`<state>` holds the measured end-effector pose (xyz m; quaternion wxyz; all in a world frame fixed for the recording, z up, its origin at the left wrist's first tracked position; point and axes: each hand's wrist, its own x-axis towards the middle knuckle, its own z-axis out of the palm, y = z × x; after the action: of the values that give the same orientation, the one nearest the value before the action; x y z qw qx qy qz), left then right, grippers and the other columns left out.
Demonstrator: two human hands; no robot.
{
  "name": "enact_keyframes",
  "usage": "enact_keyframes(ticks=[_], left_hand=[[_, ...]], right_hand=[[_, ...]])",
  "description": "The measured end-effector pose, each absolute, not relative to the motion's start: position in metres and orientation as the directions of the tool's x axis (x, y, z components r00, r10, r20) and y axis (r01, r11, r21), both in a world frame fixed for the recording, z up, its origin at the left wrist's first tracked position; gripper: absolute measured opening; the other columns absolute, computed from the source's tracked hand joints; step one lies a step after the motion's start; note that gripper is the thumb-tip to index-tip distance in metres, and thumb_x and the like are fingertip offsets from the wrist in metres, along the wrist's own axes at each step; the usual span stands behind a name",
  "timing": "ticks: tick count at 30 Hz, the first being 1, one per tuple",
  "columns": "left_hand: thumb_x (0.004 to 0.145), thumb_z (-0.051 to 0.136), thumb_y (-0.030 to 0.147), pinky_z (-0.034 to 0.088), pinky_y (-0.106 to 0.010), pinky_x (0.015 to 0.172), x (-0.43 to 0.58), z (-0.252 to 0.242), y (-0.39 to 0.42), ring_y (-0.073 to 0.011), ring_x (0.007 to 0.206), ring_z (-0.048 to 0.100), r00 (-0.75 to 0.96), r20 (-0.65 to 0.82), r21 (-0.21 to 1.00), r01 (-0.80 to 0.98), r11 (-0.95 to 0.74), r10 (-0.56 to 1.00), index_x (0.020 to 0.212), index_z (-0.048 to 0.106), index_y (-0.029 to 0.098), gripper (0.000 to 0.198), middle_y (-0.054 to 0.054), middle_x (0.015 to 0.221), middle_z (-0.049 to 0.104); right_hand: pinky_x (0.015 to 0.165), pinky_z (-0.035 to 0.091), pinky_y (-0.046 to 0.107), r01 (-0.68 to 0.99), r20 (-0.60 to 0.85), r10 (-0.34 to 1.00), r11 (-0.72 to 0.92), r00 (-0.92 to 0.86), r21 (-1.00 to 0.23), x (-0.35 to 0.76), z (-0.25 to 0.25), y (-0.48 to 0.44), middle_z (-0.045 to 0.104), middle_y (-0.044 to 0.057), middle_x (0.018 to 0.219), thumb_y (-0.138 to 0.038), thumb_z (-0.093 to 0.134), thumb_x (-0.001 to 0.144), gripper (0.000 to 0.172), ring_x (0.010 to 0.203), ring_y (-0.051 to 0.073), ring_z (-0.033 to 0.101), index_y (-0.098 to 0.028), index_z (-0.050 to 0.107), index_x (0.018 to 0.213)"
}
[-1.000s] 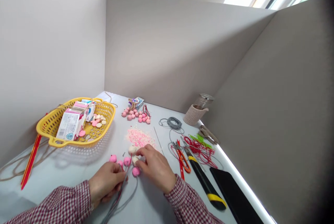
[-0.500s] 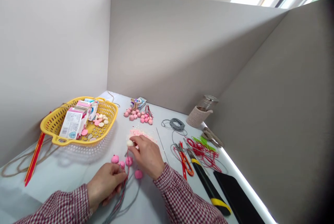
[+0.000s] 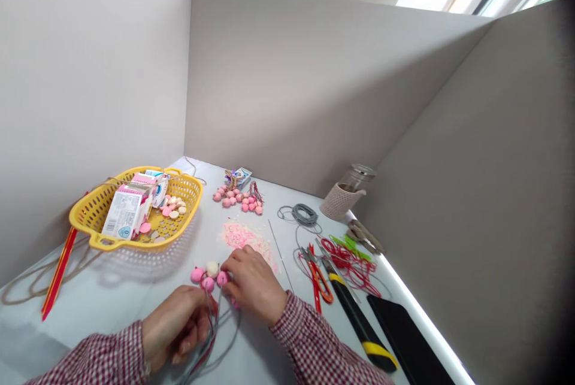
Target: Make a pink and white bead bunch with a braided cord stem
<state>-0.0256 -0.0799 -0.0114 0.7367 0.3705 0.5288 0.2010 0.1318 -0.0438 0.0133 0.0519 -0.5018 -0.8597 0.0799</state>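
My left hand (image 3: 175,328) is closed around grey cords (image 3: 211,337) and a red thread that hang down past its fingers. Just above it, a cream ball (image 3: 212,269) sits among pink balls (image 3: 208,284) in a tight cluster. My right hand (image 3: 254,285) is beside the cluster, its fingertips at the pink ball (image 3: 221,278) on the right. I cannot tell whether those fingers grip the ball. A further pink ball (image 3: 234,304) is mostly hidden below my right hand.
Behind the hands lie pink crumbs (image 3: 245,238) and a group of pink balls (image 3: 236,199). A yellow basket (image 3: 135,246) holds cartons at left. To the right are a grey cord coil (image 3: 304,215), red cords (image 3: 350,265), orange-handled snips (image 3: 320,282) and a black-and-yellow utility knife (image 3: 359,328).
The cream ball is no longer at my right fingertips and now sits among the pink balls. My right hand has moved down and left, and my left hand has turned slightly.
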Motion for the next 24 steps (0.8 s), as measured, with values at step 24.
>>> enact_keyframes(ticks=[24], left_hand=[[0.081,0.039,0.033,0.038,-0.026,0.057,-0.042,0.002,-0.076,-0.017,0.06,0.056,0.331,-0.168,0.67,0.729,-0.138,0.928,0.066,0.062,0.016,0.032,-0.003,0.061,0.06]], right_hand=[[0.067,0.038,0.029,0.899,0.124,0.96,0.278,-0.25,-0.339,0.111,0.002,-0.091,0.062,0.004,0.074,-0.018,0.051,0.083,0.018,0.077,0.019,0.054,-0.02,0.065,0.072]])
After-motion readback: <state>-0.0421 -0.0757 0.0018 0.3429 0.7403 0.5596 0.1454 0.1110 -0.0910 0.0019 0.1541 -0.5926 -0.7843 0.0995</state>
